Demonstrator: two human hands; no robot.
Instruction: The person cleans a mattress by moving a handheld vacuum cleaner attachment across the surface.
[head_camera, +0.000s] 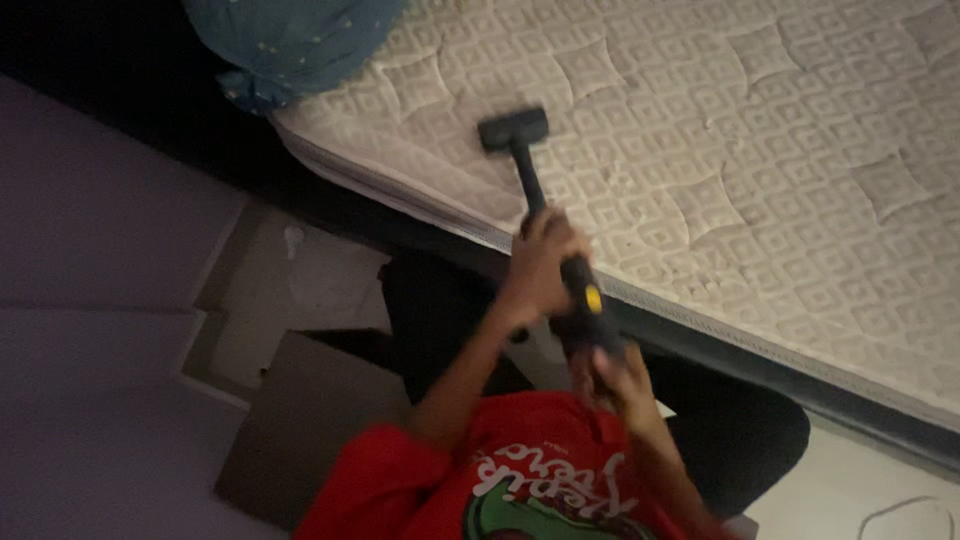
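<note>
A black handheld vacuum (590, 300) with a yellow button points up and away from me, its flat black nozzle (513, 128) resting on a beige quilted mattress (760, 150). My left hand (540, 262) is wrapped around the black tube, forward of the button. Lower down, my right hand (612, 368) grips the rear handle. My red printed shirt and dark trousers fill the bottom of the view.
A blue dotted pillow (290, 40) lies at the mattress's top left corner. A dark bed frame edge (820, 395) runs below the mattress. A brown cardboard piece (300, 430) lies on the pale floor at the left. A thin white cable (905, 515) curls at bottom right.
</note>
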